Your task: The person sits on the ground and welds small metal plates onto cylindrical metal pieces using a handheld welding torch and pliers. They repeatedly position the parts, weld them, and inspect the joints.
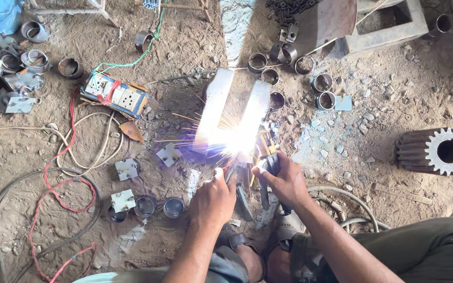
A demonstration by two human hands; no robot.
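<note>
On the dirt floor (394,105), a blinding white weld arc (234,140) burns at the near end of two flat metal bars (218,99) lying side by side, throwing thin sparks out to the left. Just behind the arc, toward the person, the left hand (213,198) is closed in a fist around a dark pair of pliers (241,194) whose handles trail back toward the sandalled feet (284,230). Beside it, the right hand (285,181) is wrapped tight around the handle of an electrode holder (266,157) with yellow on its jaws, its tip pointing into the glare; what exactly the tip touches is lost in the light. Left of the arc, small square metal plates (127,169) and short steel pipe rings (173,207) lie on the floor, with red and grey cables (61,183) looping beyond them. Farther left and up from the arc sits a blue socket board (115,94) with green wire tied to it. Beyond the bars, more pipe rings (322,83) are scattered, and well to the right of the arc lies a large toothed gear (436,151) on its side.
</note>
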